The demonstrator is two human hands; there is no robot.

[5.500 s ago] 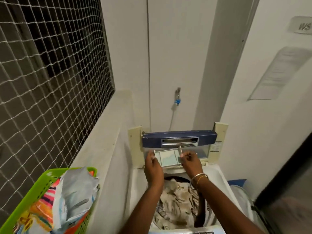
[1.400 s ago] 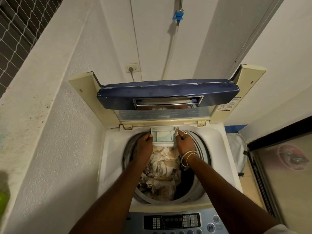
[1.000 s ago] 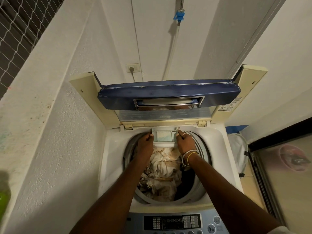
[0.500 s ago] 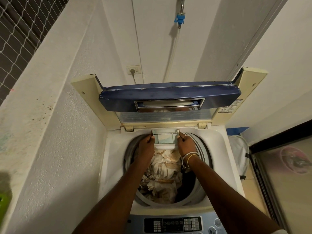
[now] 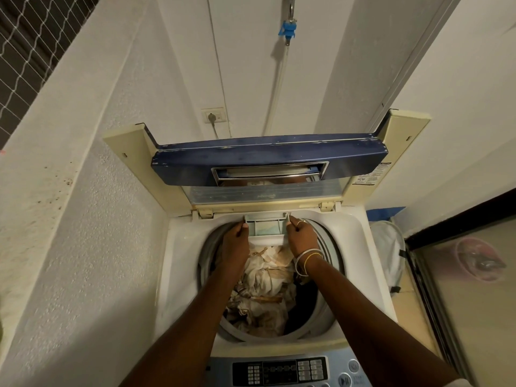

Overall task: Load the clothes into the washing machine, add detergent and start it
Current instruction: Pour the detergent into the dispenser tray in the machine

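A top-loading washing machine point(image 5: 178, 269) stands below me with its blue lid point(image 5: 268, 160) raised against the back wall. Beige and white clothes point(image 5: 262, 289) fill the drum. At the drum's rear rim a pale detergent drawer point(image 5: 265, 226) sits partly in its slot. My left hand point(image 5: 236, 241) grips the drawer's left edge and my right hand point(image 5: 300, 236), bangles on its wrist, grips the right edge. The control panel point(image 5: 282, 371) with its buttons lies at the near edge.
A white rough wall and ledge close in on the left, with netting point(image 5: 25, 51) above. A blue tap point(image 5: 287, 29) with a hose and a wall socket point(image 5: 214, 115) sit behind the lid. A white bag point(image 5: 388, 250) and a glass door point(image 5: 469, 289) stand on the right.
The drawer, earlier held up in the air in front of the lid, has come down to its slot at the drum's rear rim. Over the last second both hands have edged it slightly further back.
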